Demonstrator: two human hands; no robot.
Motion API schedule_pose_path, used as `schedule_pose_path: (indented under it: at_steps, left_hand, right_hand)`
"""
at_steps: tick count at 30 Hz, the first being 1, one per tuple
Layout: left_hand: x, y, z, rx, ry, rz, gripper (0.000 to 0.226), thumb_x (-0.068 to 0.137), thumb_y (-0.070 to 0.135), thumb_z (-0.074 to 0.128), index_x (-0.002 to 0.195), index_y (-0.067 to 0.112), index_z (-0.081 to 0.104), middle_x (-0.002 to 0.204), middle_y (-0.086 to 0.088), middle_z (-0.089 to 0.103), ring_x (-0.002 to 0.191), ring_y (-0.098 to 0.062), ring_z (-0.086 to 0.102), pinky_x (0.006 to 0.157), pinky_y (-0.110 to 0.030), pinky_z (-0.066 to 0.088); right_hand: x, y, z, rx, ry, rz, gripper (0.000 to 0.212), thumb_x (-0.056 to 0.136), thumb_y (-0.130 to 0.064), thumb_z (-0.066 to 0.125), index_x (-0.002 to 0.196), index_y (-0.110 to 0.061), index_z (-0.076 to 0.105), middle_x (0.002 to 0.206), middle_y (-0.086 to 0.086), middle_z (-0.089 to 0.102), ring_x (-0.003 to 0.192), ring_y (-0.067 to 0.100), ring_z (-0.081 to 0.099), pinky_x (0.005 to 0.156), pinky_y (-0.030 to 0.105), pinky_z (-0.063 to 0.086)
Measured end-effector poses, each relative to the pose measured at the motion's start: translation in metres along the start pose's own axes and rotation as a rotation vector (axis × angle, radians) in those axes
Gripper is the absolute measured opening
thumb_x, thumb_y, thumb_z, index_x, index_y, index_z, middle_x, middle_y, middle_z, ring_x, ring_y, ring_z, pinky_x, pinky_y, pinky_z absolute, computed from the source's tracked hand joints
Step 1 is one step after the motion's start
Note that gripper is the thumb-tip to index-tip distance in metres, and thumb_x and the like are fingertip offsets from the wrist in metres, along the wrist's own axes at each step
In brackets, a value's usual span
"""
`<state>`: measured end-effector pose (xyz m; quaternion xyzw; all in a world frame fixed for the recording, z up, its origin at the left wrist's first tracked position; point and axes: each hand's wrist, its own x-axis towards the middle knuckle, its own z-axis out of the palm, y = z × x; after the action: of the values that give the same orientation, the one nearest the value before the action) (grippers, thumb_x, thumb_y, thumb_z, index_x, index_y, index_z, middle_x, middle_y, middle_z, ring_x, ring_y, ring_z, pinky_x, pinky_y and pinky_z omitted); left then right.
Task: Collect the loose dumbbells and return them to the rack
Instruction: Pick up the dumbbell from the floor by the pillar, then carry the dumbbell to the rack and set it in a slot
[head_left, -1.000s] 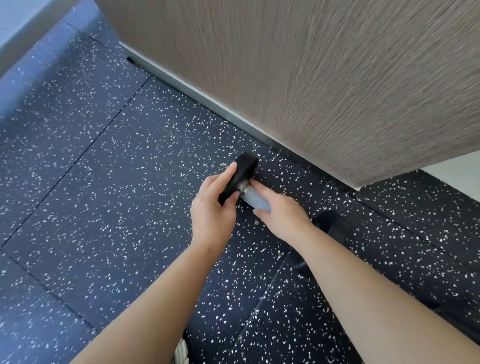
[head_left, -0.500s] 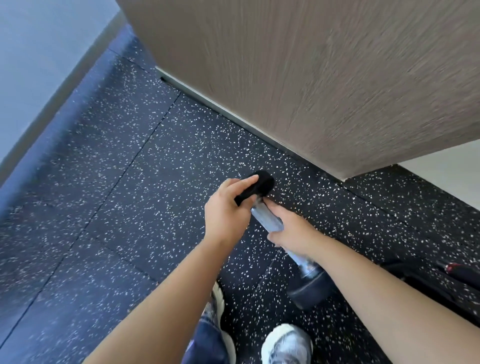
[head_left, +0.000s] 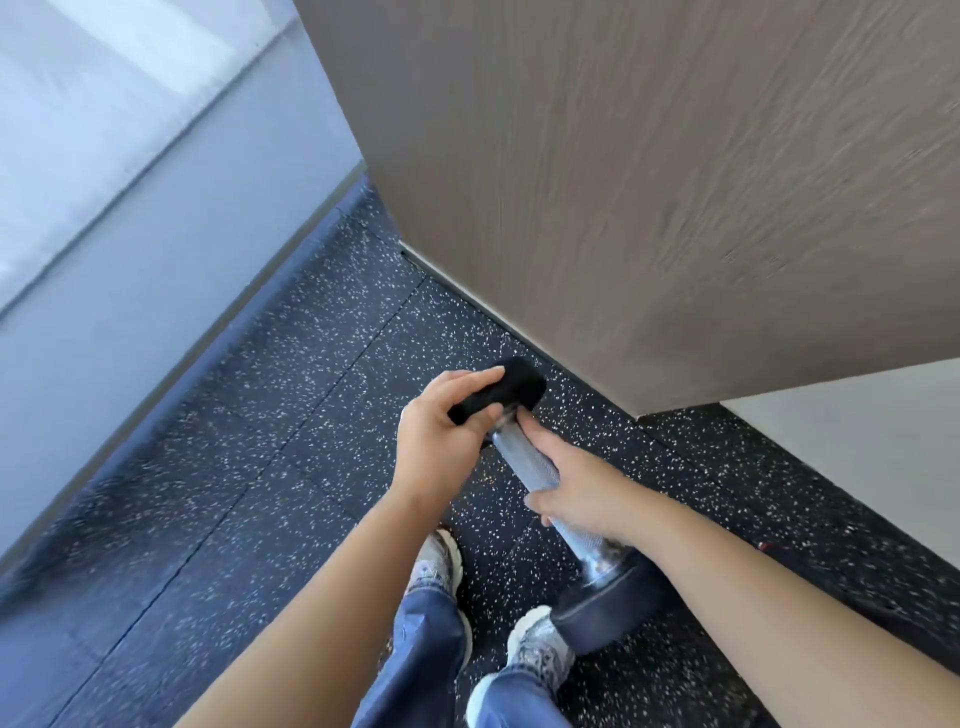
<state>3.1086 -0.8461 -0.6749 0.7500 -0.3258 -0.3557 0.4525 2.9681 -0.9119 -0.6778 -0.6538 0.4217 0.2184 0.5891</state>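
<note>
The wood-grain wall (head_left: 649, 182) rises just beyond the dumbbell (head_left: 524, 462), which I hold tilted, seemingly clear of the speckled floor (head_left: 260, 441). My right hand (head_left: 582, 493) wraps the knurled handle to bear the weight, while my left hand (head_left: 441, 436) clamps the far head, nearest the wall, to steady it.

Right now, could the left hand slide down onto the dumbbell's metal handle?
Probably only partly. The right hand already wraps most of the metal handle; the left hand grips the far black head, with little bare handle left between them.
</note>
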Motion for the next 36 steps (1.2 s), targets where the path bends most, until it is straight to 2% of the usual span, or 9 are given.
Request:
schedule_pose_path:
  at_steps: [7,15,17,20,26,28,30,32,36]
  left_hand:
    - [-0.032,0.102,-0.051,-0.103,0.05,0.064,0.045,0.072,-0.007,0.068,0.095,0.032,0.063,0.097,0.006,0.065,0.089,-0.004,0.059,0.082,-0.013,0.043]
    - [-0.079,0.207,-0.104,-0.185,0.073,0.209,0.045,0.072,-0.006,0.068,0.094,0.034,0.064,0.098,0.004,0.066,0.092,-0.01,0.061,0.087,-0.024,0.045]
    - [-0.092,0.231,-0.115,-0.229,0.082,0.236,0.041,0.071,-0.001,0.07,0.092,0.034,0.066,0.097,0.005,0.067,0.092,-0.011,0.062,0.087,-0.029,0.047]
    - [-0.11,0.263,-0.129,-0.248,0.075,0.263,0.031,0.068,0.01,0.068,0.088,0.034,0.067,0.094,0.01,0.067,0.089,-0.007,0.062,0.084,-0.025,0.047]
    - [-0.14,0.312,-0.152,-0.337,0.063,0.308,0.027,0.066,0.011,0.068,0.082,0.031,0.071,0.09,0.011,0.068,0.087,-0.008,0.063,0.082,-0.026,0.049]
    - [-0.148,0.329,-0.16,-0.343,0.059,0.348,0.028,0.065,0.009,0.068,0.082,0.031,0.072,0.087,0.014,0.068,0.085,-0.006,0.063,0.079,-0.022,0.048]
    - [-0.158,0.345,-0.17,-0.353,0.065,0.382,0.027,0.065,0.007,0.068,0.083,0.027,0.072,0.088,0.011,0.067,0.086,-0.006,0.062,0.08,-0.022,0.048]
    - [-0.167,0.36,-0.182,-0.351,0.068,0.422,0.028,0.066,0.006,0.068,0.089,0.021,0.071,0.09,0.008,0.067,0.087,-0.008,0.062,0.08,-0.023,0.049]
    - [-0.182,0.382,-0.209,-0.347,0.101,0.479,0.032,0.066,0.004,0.069,0.094,0.02,0.069,0.09,0.009,0.067,0.087,-0.006,0.063,0.078,-0.021,0.05]
  right_hand:
    - [-0.097,-0.072,-0.025,-0.091,-0.025,-0.168,0.097,0.082,-0.013,0.062,0.127,-0.066,-0.005,0.153,-0.01,0.022,0.126,0.013,0.042,0.104,0.028,0.036]
    - [-0.208,-0.14,-0.031,-0.007,0.005,-0.363,0.092,0.083,-0.009,0.063,0.131,-0.059,0.003,0.148,-0.028,0.009,0.127,-0.013,0.021,0.088,-0.004,0.027]
    - [-0.235,-0.153,-0.027,0.059,0.015,-0.406,0.093,0.082,-0.006,0.063,0.131,-0.061,0.006,0.151,-0.025,0.013,0.126,-0.008,0.034,0.101,0.01,0.034]
    - [-0.274,-0.173,-0.017,0.162,0.003,-0.434,0.09,0.083,-0.003,0.062,0.12,-0.069,0.013,0.15,-0.015,0.026,0.098,-0.001,0.057,0.087,0.023,0.051]
    - [-0.332,-0.198,-0.003,0.258,0.004,-0.508,0.083,0.079,-0.016,0.066,0.13,-0.062,0.02,0.149,-0.023,0.025,0.129,0.02,0.041,0.108,0.048,0.035]
    - [-0.347,-0.209,0.001,0.324,-0.005,-0.545,0.077,0.074,-0.017,0.067,0.123,-0.065,0.031,0.146,-0.029,0.025,0.121,0.019,0.051,0.094,0.044,0.049]
    - [-0.361,-0.22,0.004,0.364,-0.013,-0.574,0.072,0.073,-0.014,0.067,0.112,-0.069,0.042,0.14,-0.022,0.036,0.091,0.019,0.066,0.073,0.036,0.056]
    - [-0.371,-0.232,0.006,0.348,0.011,-0.604,0.072,0.078,-0.006,0.066,0.106,-0.069,0.046,0.13,-0.016,0.045,0.069,0.022,0.066,0.066,0.034,0.057]
    - [-0.388,-0.259,0.013,0.311,0.044,-0.674,0.078,0.08,0.005,0.061,0.102,-0.068,0.049,0.125,-0.019,0.048,0.065,0.003,0.064,0.059,0.025,0.054]
